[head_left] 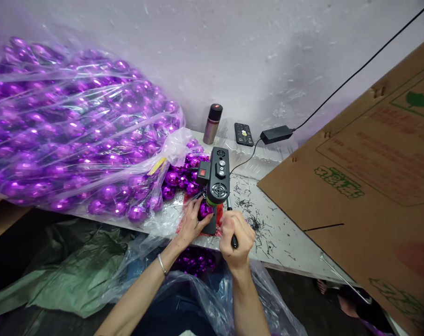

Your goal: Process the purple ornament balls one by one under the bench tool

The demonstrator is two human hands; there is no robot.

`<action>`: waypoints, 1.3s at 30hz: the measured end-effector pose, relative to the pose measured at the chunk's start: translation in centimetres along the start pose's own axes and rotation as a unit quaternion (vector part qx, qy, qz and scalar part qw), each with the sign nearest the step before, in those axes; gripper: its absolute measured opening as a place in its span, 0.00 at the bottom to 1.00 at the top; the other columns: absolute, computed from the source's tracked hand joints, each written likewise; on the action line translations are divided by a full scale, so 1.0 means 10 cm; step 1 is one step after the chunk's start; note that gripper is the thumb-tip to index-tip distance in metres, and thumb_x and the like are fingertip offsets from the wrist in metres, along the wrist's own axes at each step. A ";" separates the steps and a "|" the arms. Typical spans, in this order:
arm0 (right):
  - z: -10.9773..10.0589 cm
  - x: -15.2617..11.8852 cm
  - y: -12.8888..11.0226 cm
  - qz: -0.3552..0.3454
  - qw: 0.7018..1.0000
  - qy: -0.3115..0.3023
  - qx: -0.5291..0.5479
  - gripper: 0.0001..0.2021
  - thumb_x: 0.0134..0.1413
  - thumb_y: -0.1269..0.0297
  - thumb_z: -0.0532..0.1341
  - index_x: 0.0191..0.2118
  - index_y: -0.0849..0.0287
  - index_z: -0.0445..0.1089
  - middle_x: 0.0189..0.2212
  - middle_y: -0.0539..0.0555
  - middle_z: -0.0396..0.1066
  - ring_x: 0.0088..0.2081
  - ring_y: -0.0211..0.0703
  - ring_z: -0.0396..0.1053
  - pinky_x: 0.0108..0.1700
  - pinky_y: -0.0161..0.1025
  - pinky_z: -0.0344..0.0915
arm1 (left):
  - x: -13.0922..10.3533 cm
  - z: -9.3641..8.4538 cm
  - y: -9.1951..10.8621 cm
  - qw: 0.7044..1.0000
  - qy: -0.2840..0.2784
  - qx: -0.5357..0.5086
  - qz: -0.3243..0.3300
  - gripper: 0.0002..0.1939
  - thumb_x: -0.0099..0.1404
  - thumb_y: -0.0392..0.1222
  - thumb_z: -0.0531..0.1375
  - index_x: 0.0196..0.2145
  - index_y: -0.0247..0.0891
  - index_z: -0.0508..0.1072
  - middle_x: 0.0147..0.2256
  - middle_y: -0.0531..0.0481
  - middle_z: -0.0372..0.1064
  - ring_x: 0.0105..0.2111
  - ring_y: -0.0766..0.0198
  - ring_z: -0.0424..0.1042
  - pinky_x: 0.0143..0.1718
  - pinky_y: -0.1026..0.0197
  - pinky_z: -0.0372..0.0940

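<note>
My left hand point(191, 218) holds a shiny purple ball ornament point(205, 210) between thumb and fingers, under the head of a small black press machine point(219, 172). The ball's top is hidden by the machine's head, which has a green ring below it. In a closed fist, my right hand point(237, 235) grips the black-handled lever point(234, 241) on the machine's right side. Beneath the machine's base lies a red sheet point(219, 214). Loose purple balls point(172, 178) are heaped just left of the machine, at the mouth of a clear bag.
A big clear bag point(75, 126) of purple balls fills the left. Behind stand a bottle point(212, 124), a phone point(243, 134) and a power adapter point(277, 134) with cable. Black scraps point(256, 223) litter the table. A cardboard box point(369, 182) leans in at right. More balls point(194, 260) lie below the edge.
</note>
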State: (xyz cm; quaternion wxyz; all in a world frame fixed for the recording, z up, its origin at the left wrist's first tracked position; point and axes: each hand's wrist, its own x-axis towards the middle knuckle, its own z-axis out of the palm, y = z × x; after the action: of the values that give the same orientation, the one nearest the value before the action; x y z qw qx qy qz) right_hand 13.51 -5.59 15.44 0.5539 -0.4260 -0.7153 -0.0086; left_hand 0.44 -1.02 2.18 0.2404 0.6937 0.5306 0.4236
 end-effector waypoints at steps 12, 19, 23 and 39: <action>0.08 -0.13 0.06 -0.011 0.999 0.031 -0.007 0.15 0.63 0.78 0.52 0.27 0.55 0.61 0.23 0.49 0.67 0.27 0.36 0.67 0.29 0.35 0.60 | -0.05 0.05 -0.08 0.999 0.021 -0.038 0.011 0.26 0.68 0.51 0.64 0.60 0.39 0.68 0.54 0.37 0.73 0.56 0.47 0.73 0.59 0.40 0.66; 0.20 -0.31 0.18 -0.033 0.998 0.055 -0.022 0.14 0.65 0.74 0.49 0.28 0.55 0.62 0.24 0.49 0.68 0.25 0.36 0.67 0.28 0.35 0.62 | -0.05 0.07 -0.09 0.999 0.026 -0.043 0.015 0.26 0.69 0.51 0.64 0.59 0.39 0.68 0.54 0.38 0.74 0.56 0.47 0.73 0.58 0.41 0.67; 0.22 -0.35 0.20 -0.035 0.997 0.063 -0.027 0.15 0.68 0.71 0.49 0.28 0.55 0.61 0.24 0.49 0.68 0.25 0.36 0.66 0.28 0.35 0.62 | -0.06 0.07 -0.08 0.999 0.031 -0.036 0.016 0.26 0.68 0.51 0.65 0.59 0.39 0.69 0.54 0.37 0.74 0.56 0.47 0.73 0.57 0.41 0.68; 0.37 -0.46 0.27 -0.020 0.994 0.112 -0.001 0.18 0.72 0.66 0.46 0.27 0.54 0.60 0.24 0.49 0.66 0.26 0.37 0.65 0.30 0.36 0.64 | -0.06 0.09 -0.09 0.998 0.040 -0.040 0.011 0.26 0.68 0.53 0.65 0.58 0.39 0.69 0.52 0.38 0.74 0.54 0.47 0.74 0.56 0.41 0.69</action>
State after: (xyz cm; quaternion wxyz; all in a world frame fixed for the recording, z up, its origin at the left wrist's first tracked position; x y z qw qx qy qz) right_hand 12.39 -4.85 9.04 0.6300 -0.4083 -0.6572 -0.0676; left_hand 0.71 -1.16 0.84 0.2420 0.6721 0.5142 0.4747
